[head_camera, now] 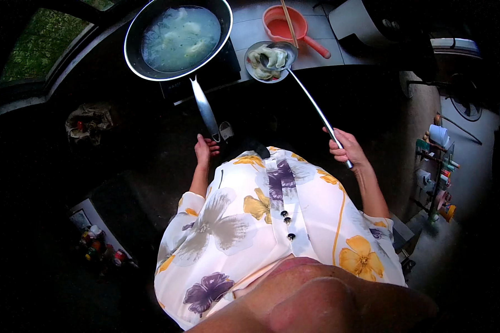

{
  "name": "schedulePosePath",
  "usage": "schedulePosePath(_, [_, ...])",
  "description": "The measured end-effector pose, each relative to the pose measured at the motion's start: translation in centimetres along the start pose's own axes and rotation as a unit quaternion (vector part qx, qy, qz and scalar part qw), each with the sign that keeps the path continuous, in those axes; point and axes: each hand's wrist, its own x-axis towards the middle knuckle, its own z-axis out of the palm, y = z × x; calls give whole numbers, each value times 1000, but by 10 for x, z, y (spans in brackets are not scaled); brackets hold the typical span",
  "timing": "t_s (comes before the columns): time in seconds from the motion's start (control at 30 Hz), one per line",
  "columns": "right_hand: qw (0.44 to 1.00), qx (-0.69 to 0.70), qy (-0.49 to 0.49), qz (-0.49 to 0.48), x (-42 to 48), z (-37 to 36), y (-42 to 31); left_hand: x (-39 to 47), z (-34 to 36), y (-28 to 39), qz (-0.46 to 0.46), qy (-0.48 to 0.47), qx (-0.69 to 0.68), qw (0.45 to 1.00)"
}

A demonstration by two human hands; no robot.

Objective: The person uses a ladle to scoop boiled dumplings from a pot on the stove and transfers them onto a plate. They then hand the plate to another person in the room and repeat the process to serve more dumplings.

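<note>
My right hand (pixel 346 147) grips the long metal handle of a ladle (pixel 316 109). Dumplings (pixel 276 58) lie in the ladle's bowl, which is over a small dish (pixel 250 71) that also has dumplings in it. A deep dark pan (pixel 134 62) with a pale rim contains cloudy, steaming liquid (pixel 181 37) with pale dumplings under the surface. Its metal handle (pixel 204 106) points towards me. My left hand (pixel 205 147) is just beside the end of that handle, fingers loosely apart and holding nothing; whether a fingertip touches the handle cannot be made out.
The pan rests over a black cooktop (pixel 229 68) on a white-tiled counter (pixel 325 52). Right of the pan is a red plastic dipper (pixel 275 29) with chopsticks (pixel 289 23) across it. A cluttered rack (pixel 435 175) stands far right. A window (pixel 41 45) is at upper left.
</note>
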Motion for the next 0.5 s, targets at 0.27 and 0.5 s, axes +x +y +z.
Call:
schedulePosePath(0.27, [995, -64, 69, -34, 30, -8, 36, 8, 6, -11, 0, -2, 10, 1000])
schedulePosePath(0.5, [963, -185, 169, -96, 39, -11, 63, 13, 23, -11, 8, 2, 30, 1000])
